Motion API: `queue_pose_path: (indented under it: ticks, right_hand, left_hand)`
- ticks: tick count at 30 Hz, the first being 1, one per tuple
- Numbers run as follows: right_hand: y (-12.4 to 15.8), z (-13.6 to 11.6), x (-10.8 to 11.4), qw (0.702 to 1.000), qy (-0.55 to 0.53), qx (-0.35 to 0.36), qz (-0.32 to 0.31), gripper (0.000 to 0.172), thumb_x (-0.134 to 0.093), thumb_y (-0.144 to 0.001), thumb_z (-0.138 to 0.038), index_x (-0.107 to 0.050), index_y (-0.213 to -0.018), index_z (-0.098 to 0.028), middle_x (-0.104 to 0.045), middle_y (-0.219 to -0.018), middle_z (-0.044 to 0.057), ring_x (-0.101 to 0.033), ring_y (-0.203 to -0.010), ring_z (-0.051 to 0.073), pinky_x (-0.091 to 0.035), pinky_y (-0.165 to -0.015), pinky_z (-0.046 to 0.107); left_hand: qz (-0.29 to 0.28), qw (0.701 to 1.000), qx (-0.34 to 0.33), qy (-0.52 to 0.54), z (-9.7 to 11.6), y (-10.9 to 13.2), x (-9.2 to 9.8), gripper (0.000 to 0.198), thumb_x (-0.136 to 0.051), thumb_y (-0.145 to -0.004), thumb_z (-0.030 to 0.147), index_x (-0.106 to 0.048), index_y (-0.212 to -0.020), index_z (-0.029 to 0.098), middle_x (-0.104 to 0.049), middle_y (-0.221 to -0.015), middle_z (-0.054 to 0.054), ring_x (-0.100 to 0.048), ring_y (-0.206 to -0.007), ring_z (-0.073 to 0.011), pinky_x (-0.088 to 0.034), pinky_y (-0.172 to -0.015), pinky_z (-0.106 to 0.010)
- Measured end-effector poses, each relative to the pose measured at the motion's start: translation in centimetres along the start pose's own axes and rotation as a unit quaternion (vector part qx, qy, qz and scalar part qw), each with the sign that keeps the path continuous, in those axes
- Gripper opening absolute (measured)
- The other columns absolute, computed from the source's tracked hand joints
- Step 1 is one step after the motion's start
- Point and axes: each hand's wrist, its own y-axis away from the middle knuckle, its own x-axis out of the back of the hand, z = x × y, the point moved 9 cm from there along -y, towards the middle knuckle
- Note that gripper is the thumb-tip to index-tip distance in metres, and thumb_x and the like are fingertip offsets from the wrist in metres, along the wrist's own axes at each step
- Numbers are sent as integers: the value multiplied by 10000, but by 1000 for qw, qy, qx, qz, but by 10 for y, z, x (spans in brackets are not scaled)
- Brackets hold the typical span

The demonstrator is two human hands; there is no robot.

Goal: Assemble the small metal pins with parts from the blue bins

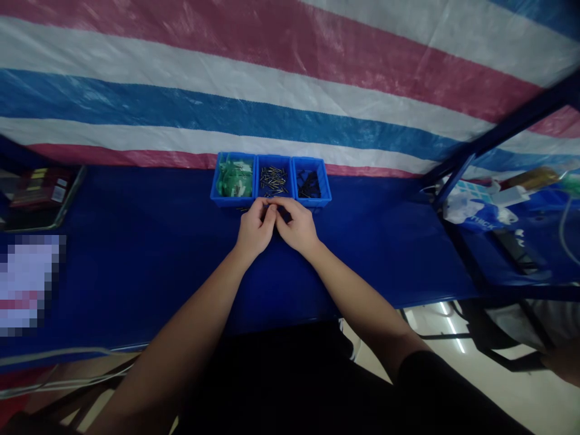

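My left hand and my right hand meet fingertip to fingertip over the blue table, just in front of three joined blue bins. Both have curled, pinched fingers; whatever they may hold is too small or hidden to name. Green plastic packets fill the left bin. Brass-and-dark screw-like pieces lie loose in the middle bin. Small black parts are in the right bin. A few tiny dark bits show on the table by my left fingers.
A striped tarp hangs behind the blue table. On the left are a dark red box and a blurred-out pale item. A blue metal post stands right, before a cluttered surface with a blue-and-white package.
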Motion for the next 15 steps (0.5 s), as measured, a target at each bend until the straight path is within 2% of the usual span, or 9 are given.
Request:
queue_pose_path:
  ticks: [7,13,15]
  right_hand:
    - [1,-1,-5,1000,1,-19,-20,280,-536,-903,-209,-627,-1168,-221,-701,-1204,52,-671,-1090,173,-564,-947,335]
    - [2,-1,-5,998,6,-39,-39,284,-529,-925,-259,-608,-1196,-228,-716,-1136,38,-695,-964,161,-584,-859,306]
    - [2,-2,-6,998,4,-31,-46,311,-516,-928,-243,-604,-1226,-229,-707,-1188,38,-694,-1006,161,-578,-900,309]
  left_hand:
    - [14,1000,-16,-13,3,0,3,242,-486,-971,411,-609,-950,203,-677,-808,-13,-630,-716,-141,-454,-679,-264]
    - [16,1000,-8,-10,1,0,4,242,-493,-963,415,-594,-909,202,-646,-752,-1,-601,-672,-134,-433,-657,-262]
    - [18,1000,-7,-13,2,-1,5,237,-496,-961,408,-589,-897,199,-640,-738,3,-595,-665,-130,-430,-654,-256]
